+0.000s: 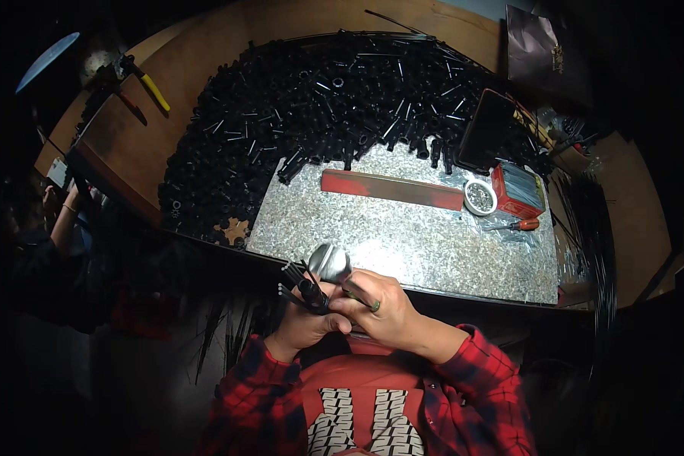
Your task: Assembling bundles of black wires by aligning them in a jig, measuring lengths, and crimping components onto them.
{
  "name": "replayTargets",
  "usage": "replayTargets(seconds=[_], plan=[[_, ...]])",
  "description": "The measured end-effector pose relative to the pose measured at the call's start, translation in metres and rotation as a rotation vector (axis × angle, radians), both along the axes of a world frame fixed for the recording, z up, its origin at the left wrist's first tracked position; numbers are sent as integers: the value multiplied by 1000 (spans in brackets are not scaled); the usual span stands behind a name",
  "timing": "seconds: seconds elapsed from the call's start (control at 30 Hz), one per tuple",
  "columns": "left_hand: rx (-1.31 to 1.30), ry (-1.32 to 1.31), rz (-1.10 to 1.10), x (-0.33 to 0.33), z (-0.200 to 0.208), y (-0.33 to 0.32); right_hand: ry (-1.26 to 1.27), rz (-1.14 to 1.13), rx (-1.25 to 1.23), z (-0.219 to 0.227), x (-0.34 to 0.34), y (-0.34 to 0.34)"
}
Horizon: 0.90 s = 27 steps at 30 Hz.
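In front of my body, just off the table's near edge, both hands work close together. My left hand [305,325] is closed around a black tubular part [311,295] with several thin black rods [290,275] that end in small pale tips. My right hand [380,308] is wrapped round a shiny metal tool with a rounded head [329,262], a dark line across it and a bit of green at its handle. The tool's head sits beside the rods; whether it touches them I cannot tell.
A large heap of black tubular parts [319,106] covers the table's back and left. On the speckled board [403,251] lie a red-edged bar [391,190], a white cup of small metal pieces [479,197], a red box [518,190] and an orange-handled screwdriver [524,225]. A phone [486,129] leans behind.
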State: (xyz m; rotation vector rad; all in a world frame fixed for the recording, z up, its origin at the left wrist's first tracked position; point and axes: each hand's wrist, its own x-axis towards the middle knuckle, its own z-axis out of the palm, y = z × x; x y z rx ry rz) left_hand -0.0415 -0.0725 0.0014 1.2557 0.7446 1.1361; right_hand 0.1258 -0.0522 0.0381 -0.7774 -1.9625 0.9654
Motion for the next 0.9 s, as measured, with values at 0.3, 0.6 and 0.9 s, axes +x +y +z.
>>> replayTargets(seconds=[0.3,0.6,0.9], plan=[[-220,-188,-129,-11,6,-6,40,99,290,-16,-5,5],[-74,-153,-96,-22,-11,-1,-146,-7,-221,8,1,1],[-33,-146,-16,-36,-25,3,-482,6,181,32,61,-15]])
